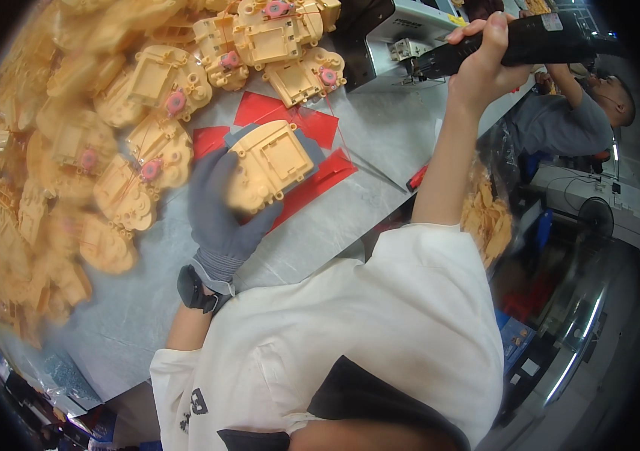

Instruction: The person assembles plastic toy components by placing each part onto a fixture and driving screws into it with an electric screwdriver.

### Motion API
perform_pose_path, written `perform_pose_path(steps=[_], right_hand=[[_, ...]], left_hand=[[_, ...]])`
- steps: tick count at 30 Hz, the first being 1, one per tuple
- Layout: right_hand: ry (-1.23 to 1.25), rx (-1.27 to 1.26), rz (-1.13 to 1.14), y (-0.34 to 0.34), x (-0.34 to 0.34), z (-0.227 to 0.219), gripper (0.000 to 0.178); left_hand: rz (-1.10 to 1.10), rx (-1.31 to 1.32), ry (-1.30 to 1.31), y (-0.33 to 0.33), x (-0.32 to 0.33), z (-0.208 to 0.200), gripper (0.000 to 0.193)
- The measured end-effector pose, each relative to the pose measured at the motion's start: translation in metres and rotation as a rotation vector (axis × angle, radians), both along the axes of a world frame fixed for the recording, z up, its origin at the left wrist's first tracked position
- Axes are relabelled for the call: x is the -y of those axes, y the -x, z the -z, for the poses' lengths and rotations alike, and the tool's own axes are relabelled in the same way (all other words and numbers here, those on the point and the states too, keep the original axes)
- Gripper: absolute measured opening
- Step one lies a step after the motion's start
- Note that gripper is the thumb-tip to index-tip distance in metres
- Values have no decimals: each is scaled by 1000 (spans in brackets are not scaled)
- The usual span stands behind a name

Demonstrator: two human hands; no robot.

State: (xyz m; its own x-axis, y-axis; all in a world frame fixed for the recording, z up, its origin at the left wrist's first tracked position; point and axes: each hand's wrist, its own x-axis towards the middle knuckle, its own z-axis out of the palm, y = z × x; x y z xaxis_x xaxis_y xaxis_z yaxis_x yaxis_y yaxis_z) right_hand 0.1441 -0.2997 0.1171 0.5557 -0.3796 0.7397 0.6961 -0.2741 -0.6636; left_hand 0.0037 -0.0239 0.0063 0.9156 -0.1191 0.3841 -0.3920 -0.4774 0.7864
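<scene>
My left hand (222, 203), in a grey glove, grips a yellow plastic housing (278, 159) with a square recess. The housing sits on a dark grey block (310, 152) between red pieces on the table. Raised at the upper right, my bare right hand (489, 64) is wrapped round a black electric screwdriver (541, 39). The driver's tip points left, at the small metal outlet of a grey box-like machine (408, 49); whether the two touch I cannot tell. Beyond my left hand lie more yellow housings (162, 83), several with pink round parts and thin red wires.
A large heap of yellow housings (27, 203) covers the table's left side. Tweezers (376, 171) and a red-handled tool (417, 178) lie near the edge of the grey table (275, 263). At the right are a bag of yellow parts (485, 214) and another person (564, 120).
</scene>
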Motion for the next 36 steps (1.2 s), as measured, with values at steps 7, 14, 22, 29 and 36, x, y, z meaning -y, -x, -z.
perform_pose_path(steps=[7,14,22,29,36], right_hand=[[17,-164,34,34,-13,1,23],[-105,-80,-656,105,-71,-4,65],[-108,-171,-706,113,-104,8,67],[-99,-237,-630,111,-111,12,65],[-28,-342,-551,111,-117,11,61]], left_hand=[[-54,-20,-33,1,2,3,71],[-48,-62,-77,0,-1,4,74],[2,-50,-35,-2,-7,2,76],[-4,-33,-27,-1,-7,4,76],[9,-25,-29,-2,-8,5,76]])
